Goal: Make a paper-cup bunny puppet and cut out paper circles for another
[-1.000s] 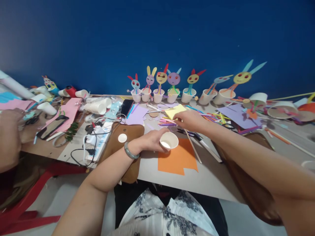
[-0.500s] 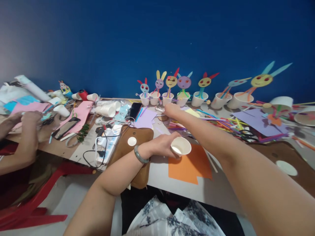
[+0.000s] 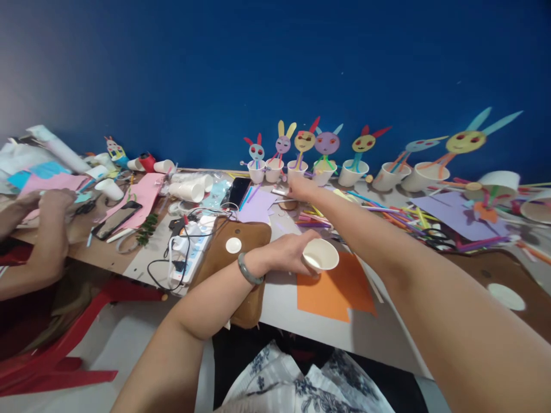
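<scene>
My left hand (image 3: 290,253), with a bracelet on its wrist, is closed around a white paper cup (image 3: 321,255). The cup is tilted, its open mouth turned up and toward me, above a sheet of orange paper (image 3: 336,292). Farther back, my right hand (image 3: 302,188) reaches down to the tabletop with its fingers bunched together. A thin whitish item (image 3: 280,191) lies at those fingertips; whether they grip it or something else is hidden. Just behind the right hand stands a cup with a yellow rabbit-faced figure (image 3: 305,141).
More rabbit-figure cups (image 3: 353,173) line the blue wall. Coloured sticks (image 3: 394,215) and black scissors (image 3: 434,236) lie right. A brown pouch (image 3: 224,238), a power strip (image 3: 193,246) with cables and a phone (image 3: 238,192) sit left. Another person's hands (image 3: 55,201) work far left.
The whole view has shifted slightly, moving things a little to the right in the picture. My left hand still holds the cup, and my right hand stays at the same spot on the table.
</scene>
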`<state>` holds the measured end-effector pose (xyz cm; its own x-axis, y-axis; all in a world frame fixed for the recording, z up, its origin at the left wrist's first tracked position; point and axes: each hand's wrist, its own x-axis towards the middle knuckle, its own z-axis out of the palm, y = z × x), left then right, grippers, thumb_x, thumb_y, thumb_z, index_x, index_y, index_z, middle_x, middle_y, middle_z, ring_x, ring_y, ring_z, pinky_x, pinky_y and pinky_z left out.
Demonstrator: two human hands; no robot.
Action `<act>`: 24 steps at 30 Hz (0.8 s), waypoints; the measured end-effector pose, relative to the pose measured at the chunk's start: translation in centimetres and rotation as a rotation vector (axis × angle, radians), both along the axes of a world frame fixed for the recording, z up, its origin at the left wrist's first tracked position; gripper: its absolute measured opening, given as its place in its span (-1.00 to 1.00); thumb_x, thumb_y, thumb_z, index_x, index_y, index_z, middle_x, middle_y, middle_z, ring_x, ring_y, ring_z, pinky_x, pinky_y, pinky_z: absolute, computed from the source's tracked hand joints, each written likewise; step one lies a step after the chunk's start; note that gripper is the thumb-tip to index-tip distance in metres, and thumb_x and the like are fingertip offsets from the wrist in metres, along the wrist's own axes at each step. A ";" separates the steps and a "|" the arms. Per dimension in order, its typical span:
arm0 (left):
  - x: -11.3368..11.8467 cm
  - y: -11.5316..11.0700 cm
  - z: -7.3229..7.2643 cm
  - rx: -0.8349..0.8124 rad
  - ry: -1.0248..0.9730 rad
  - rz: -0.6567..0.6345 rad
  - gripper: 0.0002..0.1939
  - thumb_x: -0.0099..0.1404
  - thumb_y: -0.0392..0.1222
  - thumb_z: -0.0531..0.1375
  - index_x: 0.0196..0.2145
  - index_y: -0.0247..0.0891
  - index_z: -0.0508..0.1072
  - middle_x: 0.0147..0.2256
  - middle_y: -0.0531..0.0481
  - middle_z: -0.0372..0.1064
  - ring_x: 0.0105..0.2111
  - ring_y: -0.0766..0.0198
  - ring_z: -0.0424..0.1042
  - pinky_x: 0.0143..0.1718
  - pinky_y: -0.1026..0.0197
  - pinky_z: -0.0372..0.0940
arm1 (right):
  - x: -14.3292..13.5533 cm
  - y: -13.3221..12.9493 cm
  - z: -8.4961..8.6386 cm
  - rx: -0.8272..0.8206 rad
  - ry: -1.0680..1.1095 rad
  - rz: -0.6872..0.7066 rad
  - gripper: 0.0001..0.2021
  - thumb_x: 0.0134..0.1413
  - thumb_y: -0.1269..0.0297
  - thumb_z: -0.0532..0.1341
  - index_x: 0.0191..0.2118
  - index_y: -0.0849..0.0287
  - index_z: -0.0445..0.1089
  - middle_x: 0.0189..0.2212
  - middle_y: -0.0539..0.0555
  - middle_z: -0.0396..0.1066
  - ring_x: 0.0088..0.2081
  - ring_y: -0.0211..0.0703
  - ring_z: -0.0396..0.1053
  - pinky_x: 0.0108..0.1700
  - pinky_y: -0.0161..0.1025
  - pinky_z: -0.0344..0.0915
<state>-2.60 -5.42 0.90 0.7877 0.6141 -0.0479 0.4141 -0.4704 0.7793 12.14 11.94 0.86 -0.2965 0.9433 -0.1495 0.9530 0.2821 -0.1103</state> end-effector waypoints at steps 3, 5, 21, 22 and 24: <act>0.0 0.1 -0.1 0.017 0.006 -0.008 -0.40 0.07 -0.04 0.41 0.02 -0.14 0.30 -0.05 -0.11 0.50 -0.05 -0.07 0.52 -0.11 0.06 0.36 | -0.2 0.2 0.4 0.016 0.047 -0.041 -0.83 0.14 0.31 0.33 -0.18 0.28 0.57 -0.12 0.35 0.58 -0.02 0.15 0.49 0.00 -0.11 0.36; 0.0 0.2 -0.3 0.028 0.000 -0.017 -0.39 0.07 -0.04 0.41 0.02 -0.15 0.30 -0.04 -0.13 0.50 -0.04 -0.08 0.52 -0.10 0.06 0.36 | -0.2 0.0 0.9 0.046 0.106 -0.047 -0.82 0.18 0.30 0.27 -0.19 0.29 0.57 -0.15 0.32 0.59 -0.05 0.11 0.50 -0.03 -0.15 0.36; -0.2 0.4 -0.6 -0.040 -0.026 0.026 -0.33 0.03 -0.06 0.43 0.07 -0.15 0.33 -0.01 -0.09 0.50 0.00 -0.07 0.50 0.00 0.01 0.37 | 7.9 -12.0 1.6 0.093 1.106 -0.301 -0.90 -0.05 0.27 0.31 -0.46 0.15 0.41 -0.66 0.00 0.32 -0.61 -0.29 0.12 -0.57 -0.30 0.06; -0.2 0.5 -0.7 -0.061 -0.046 0.032 -0.31 0.01 -0.07 0.45 0.08 -0.17 0.34 0.01 -0.10 0.49 0.04 -0.08 0.49 0.03 0.01 0.37 | 8.7 -13.1 1.2 0.137 1.159 -0.315 -0.90 -0.07 0.29 0.33 -0.47 0.14 0.40 -0.65 -0.01 0.31 -0.61 -0.30 0.10 -0.58 -0.29 0.02; -0.4 1.0 -1.0 -0.100 -0.098 0.057 -0.23 -0.03 -0.09 0.48 0.12 -0.22 0.35 0.07 -0.15 0.46 0.11 -0.11 0.45 0.11 -0.03 0.35 | 10.1 -15.4 0.4 0.203 1.224 -0.335 -0.91 -0.07 0.33 0.33 -0.47 0.14 0.40 -0.62 0.00 0.33 -0.58 -0.30 0.12 -0.56 -0.28 0.02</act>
<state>-2.95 -4.44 -0.12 0.7555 0.6542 -0.0355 0.3573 -0.3660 0.8593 22.23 -3.43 1.28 0.1170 0.9718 0.2047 0.2886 0.1639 -0.9433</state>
